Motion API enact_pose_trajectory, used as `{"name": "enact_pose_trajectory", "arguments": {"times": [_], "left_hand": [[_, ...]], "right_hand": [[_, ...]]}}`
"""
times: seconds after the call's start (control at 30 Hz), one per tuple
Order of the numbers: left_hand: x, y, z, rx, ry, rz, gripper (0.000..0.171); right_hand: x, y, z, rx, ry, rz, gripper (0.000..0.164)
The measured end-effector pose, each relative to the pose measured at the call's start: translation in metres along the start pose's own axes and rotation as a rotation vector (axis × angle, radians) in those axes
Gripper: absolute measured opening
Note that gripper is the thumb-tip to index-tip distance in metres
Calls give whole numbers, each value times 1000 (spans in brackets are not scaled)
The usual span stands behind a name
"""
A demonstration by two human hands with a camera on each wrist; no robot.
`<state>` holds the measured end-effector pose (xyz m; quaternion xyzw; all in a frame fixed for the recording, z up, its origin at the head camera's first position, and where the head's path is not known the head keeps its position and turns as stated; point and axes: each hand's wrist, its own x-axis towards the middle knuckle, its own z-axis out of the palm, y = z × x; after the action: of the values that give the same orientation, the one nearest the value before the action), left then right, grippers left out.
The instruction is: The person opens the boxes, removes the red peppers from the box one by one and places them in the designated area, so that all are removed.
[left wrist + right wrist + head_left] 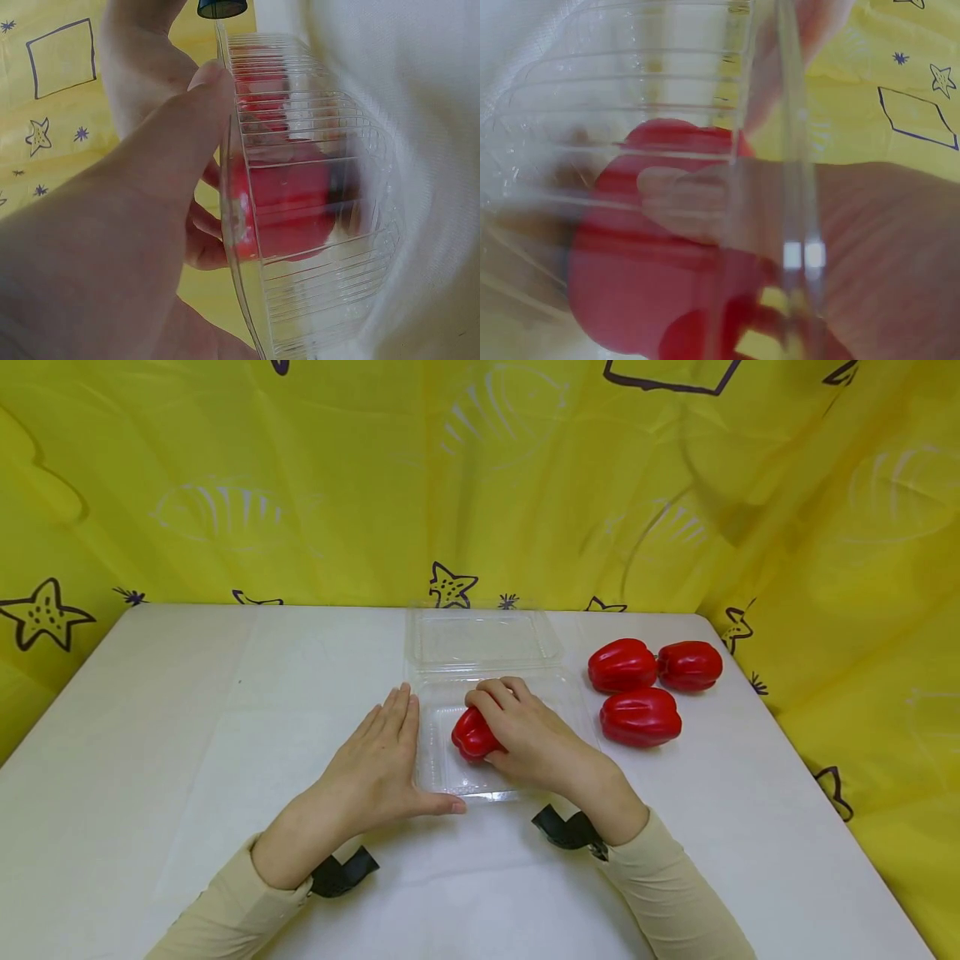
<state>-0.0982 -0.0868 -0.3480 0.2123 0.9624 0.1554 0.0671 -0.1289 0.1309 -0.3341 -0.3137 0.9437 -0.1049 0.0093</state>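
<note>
A clear plastic clamshell box (450, 781) lies on the table with its lid (480, 639) folded back. Inside the base is a red bell pepper (474, 735), which my right hand (536, 735) grips from above and the right side. In the right wrist view the thumb (682, 199) lies along the pepper (645, 262), seen through the ribbed wall. My left hand (378, 760) rests with straight fingers along the box's left side, its thumb at the front rim. The left wrist view shows the pepper (289, 202) through the box wall.
Three more red peppers lie right of the box: one at the back left (622, 665), one at the back right (690, 665) and one in front (641, 717). A yellow patterned curtain (360, 460) borders the white table (225, 710) at the back and sides.
</note>
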Motion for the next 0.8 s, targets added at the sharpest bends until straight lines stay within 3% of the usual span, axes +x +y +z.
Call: {"name": "enact_pose_trajectory", "arguments": {"times": [0.3,0.63,0.8], "left_hand": [[1,0,0,-2,-13,-7,133],[0,0,0,2,-9,-1,133],[0,0,0,3,-7,2,134]], "right_hand": [[-1,3,-1,17,-45,13,71],[-4,6,-3,42,-5,-29,65],[-4,8,-5,68,-30,-24,67]]}}
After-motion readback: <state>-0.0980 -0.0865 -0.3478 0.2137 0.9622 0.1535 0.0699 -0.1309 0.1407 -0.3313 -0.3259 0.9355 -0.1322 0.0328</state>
